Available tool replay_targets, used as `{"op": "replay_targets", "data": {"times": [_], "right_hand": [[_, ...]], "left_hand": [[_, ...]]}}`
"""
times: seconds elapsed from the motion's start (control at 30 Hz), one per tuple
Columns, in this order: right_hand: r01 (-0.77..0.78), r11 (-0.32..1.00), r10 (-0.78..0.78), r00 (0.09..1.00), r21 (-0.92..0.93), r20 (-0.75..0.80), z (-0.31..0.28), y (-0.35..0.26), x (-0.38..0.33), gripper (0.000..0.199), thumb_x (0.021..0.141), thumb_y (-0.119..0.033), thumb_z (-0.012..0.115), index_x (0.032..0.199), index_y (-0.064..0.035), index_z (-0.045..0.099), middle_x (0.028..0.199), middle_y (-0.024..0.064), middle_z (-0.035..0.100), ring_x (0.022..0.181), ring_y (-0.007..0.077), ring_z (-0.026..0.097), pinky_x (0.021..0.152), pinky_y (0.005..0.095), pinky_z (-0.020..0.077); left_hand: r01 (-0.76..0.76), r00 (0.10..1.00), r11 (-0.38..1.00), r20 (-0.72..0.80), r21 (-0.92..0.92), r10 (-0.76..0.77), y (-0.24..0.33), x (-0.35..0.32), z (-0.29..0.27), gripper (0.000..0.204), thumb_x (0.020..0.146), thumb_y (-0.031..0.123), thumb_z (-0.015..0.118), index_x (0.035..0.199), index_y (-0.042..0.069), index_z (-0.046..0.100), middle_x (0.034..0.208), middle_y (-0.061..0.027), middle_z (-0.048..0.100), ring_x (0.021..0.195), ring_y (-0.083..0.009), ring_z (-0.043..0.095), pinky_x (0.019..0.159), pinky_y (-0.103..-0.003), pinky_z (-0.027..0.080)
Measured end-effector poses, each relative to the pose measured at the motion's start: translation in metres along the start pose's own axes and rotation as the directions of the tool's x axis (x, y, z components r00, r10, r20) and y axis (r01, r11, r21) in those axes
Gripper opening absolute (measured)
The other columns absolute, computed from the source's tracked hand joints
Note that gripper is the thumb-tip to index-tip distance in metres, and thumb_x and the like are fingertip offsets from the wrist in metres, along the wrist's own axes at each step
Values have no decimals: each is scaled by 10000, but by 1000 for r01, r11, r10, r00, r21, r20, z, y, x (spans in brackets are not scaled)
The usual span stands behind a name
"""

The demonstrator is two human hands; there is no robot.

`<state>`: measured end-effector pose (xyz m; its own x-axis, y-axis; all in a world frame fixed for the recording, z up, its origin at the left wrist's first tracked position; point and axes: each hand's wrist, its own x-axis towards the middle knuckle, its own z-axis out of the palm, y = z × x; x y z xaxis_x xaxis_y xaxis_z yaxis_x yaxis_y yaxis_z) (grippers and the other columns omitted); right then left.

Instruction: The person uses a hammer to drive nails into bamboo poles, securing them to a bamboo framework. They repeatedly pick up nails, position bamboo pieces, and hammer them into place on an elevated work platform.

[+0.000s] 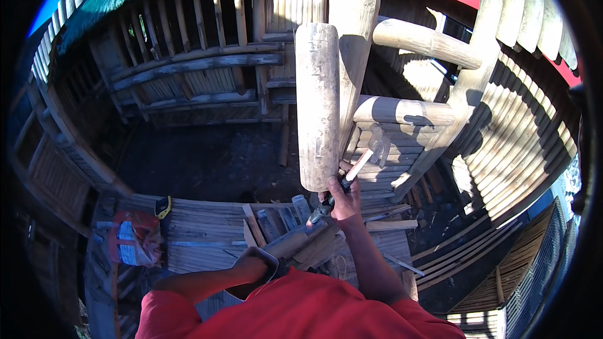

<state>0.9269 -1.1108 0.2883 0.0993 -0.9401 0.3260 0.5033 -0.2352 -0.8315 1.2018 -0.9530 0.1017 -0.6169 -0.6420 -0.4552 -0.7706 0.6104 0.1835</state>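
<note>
My right hand (345, 202) is closed round the handle of a hammer (360, 166), whose head points up and to the right. The thumb of that hand lies against the lower end of a split bamboo piece (318, 107), which stands upright beside a thick bamboo post (356, 19). At my waist, my left hand (252, 266) reaches into an open pouch or container with a pale rim (271, 260). Its fingers are hidden there, so I cannot see what they touch.
Below lies a bamboo-slat platform (207, 216) with cut bamboo pieces (317, 245) and wood scraps. A red bag (141, 238) and a yellow-and-black saw handle (163, 207) are at the left. Bamboo rails (427, 44) and slatted walls surround me; long strips (465, 254) lie right.
</note>
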Motion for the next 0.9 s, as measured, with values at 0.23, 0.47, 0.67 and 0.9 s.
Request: {"op": "replay_targets", "data": {"times": [0.23, 0.47, 0.67, 0.9], "right_hand": [[270, 962, -264, 957, -33, 122, 3, -50, 47, 481, 1009, -149, 634, 1399, 15, 406, 981, 82, 650, 716, 124, 623, 623, 288, 516], [571, 812, -569, 821, -124, 51, 6, -203, 206, 445, 1036, -132, 595, 1434, -49, 414, 957, 63, 654, 705, 90, 574, 593, 252, 481], [750, 658, -738, 661, -75, 139, 54, -365, 371, 432, 985, -92, 670, 1381, -57, 502, 938, 45, 654, 686, 93, 590, 594, 254, 498], [743, 669, -741, 670, -23, 47, 67, -384, 432, 456, 945, -35, 694, 1383, -71, 573, 931, 23, 679, 742, 76, 610, 636, 237, 503]], "left_hand": [[-149, 986, 973, -99, -178, 133, 0, 33, -201, 252, 899, 321, 668, 1019, 119, 762, 938, -113, 700, 871, -336, 695, 751, -469, 541], [-208, 374, 961, -893, 181, 250, 35, -7, -545, 274, 919, 54, 676, 1189, 83, 719, 1016, -151, 720, 887, -303, 738, 776, -391, 617], [-7, 11, 881, -881, 472, 472, 57, -3, -732, 140, 999, 107, 617, 1123, 50, 645, 976, -121, 739, 924, -233, 744, 775, -365, 591], [361, -109, 785, -813, 503, 572, 60, 16, -867, 231, 988, 216, 649, 1204, 140, 669, 978, -113, 759, 878, -298, 745, 755, -393, 593]]}}
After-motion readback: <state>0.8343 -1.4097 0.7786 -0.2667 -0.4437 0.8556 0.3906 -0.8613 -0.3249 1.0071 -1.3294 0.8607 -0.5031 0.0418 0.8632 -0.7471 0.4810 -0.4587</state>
